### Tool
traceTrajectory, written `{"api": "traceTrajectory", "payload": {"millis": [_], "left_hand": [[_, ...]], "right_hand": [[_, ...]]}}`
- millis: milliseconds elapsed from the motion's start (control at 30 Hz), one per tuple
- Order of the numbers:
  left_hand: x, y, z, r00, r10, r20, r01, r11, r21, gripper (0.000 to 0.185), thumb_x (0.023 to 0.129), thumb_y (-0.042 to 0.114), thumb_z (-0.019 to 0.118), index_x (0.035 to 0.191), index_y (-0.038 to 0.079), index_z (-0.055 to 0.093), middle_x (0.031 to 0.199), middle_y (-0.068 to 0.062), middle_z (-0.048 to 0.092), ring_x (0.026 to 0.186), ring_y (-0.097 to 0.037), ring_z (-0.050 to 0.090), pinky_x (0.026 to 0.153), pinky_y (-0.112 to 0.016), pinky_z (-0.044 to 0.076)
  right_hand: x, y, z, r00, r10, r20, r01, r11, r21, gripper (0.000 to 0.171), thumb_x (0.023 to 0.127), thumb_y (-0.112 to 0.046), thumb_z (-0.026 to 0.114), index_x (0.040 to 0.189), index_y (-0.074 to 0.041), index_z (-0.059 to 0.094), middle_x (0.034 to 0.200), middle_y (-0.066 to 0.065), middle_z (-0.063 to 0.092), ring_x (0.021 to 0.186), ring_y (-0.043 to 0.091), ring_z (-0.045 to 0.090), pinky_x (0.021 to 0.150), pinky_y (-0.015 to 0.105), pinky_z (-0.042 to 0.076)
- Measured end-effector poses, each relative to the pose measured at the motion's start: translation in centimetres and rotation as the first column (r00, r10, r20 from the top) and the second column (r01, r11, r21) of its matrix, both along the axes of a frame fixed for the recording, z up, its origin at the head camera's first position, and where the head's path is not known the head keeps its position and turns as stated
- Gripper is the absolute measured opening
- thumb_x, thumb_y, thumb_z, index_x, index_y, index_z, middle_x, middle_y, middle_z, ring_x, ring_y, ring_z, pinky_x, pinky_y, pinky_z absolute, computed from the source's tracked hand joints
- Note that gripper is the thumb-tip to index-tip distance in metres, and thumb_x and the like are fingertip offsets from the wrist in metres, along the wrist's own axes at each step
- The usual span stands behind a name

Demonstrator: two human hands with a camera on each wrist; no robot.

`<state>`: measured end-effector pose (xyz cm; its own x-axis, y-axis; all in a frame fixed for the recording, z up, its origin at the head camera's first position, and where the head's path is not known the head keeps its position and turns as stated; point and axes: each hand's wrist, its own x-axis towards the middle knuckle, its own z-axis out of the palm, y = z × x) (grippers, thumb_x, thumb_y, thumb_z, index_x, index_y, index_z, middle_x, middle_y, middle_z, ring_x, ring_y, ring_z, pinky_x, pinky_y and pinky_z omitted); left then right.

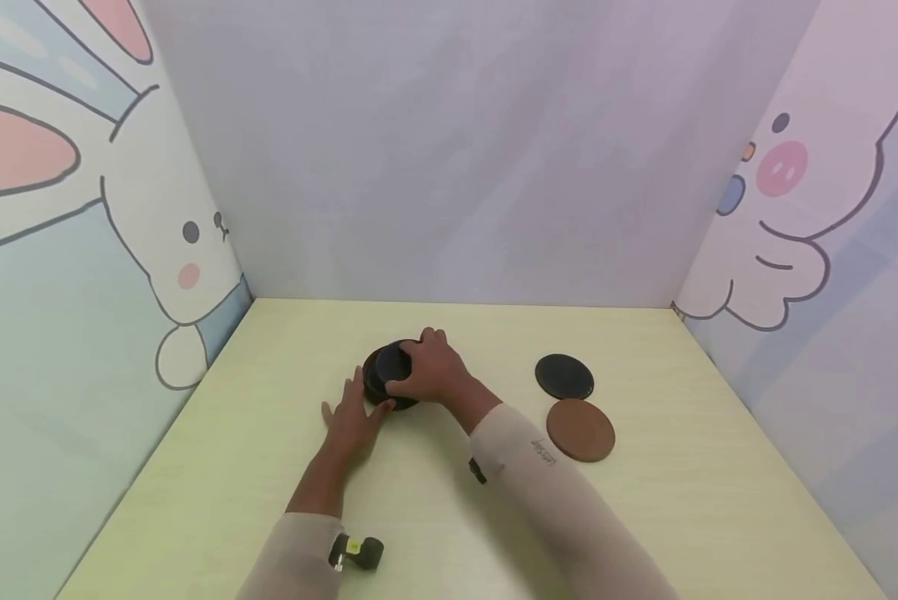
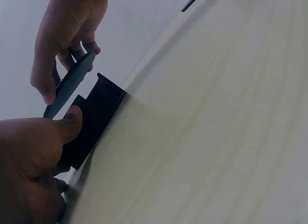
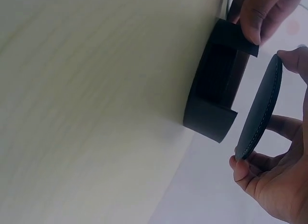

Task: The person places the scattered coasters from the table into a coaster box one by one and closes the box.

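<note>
A black round coaster holder [image 3: 211, 118] with a notch in its side stands on the table, left of the middle in the head view. My left hand [image 1: 353, 425] grips its side, the thumb at the upper edge in the left wrist view. Just above the holder, my right hand [image 1: 437, 368] holds a dark round coaster [image 3: 262, 108] with light stitching along its edge. Thumb and fingertips pinch that coaster at opposite edges. It is tilted over the holder, with a gap showing between them in the right wrist view.
To the right on the pale wooden table [image 1: 644, 500] lie a black coaster [image 1: 564, 377] and a brown coaster [image 1: 579, 430], one right behind the other. A grey back wall [image 1: 456, 167] and printed cartoon side walls [image 1: 831, 333] enclose the table.
</note>
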<state>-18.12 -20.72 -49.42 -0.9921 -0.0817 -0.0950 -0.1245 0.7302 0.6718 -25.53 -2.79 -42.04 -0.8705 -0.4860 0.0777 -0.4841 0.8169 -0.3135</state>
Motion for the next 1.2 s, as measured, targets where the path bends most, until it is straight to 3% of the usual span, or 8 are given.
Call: {"api": "traceTrajectory", "payload": {"millis": [533, 1200], "left_hand": [[0.0, 0.2, 0.3, 1.000, 0.011, 0.008, -0.011, 1.000, 0.022, 0.095, 0.112, 0.041, 0.060, 0.176, 0.004, 0.000, 0.182, -0.028, 0.008, 0.169, -0.051, 0.009, 0.131, -0.076, -0.015], [0.0, 0.4, 0.4, 1.000, 0.010, -0.010, -0.010, 1.000, 0.009, 0.095, 0.113, 0.043, 0.058, 0.175, 0.002, 0.000, 0.182, -0.028, 0.010, 0.170, -0.050, 0.010, 0.130, -0.078, -0.013]], "right_hand": [[0.0, -2.0, -0.7, 0.997, -0.018, -0.069, 0.027, 0.991, 0.132, 0.064, 0.089, -0.059, 0.072, 0.138, -0.018, 0.072, 0.130, 0.014, 0.063, 0.119, 0.029, 0.056, 0.100, 0.042, 0.058], [-0.1, -2.1, -1.5, 0.997, -0.035, -0.072, 0.049, 0.977, 0.206, 0.075, 0.095, -0.071, 0.066, 0.150, -0.020, 0.065, 0.146, 0.012, 0.061, 0.135, 0.030, 0.055, 0.110, 0.049, 0.054]]}}
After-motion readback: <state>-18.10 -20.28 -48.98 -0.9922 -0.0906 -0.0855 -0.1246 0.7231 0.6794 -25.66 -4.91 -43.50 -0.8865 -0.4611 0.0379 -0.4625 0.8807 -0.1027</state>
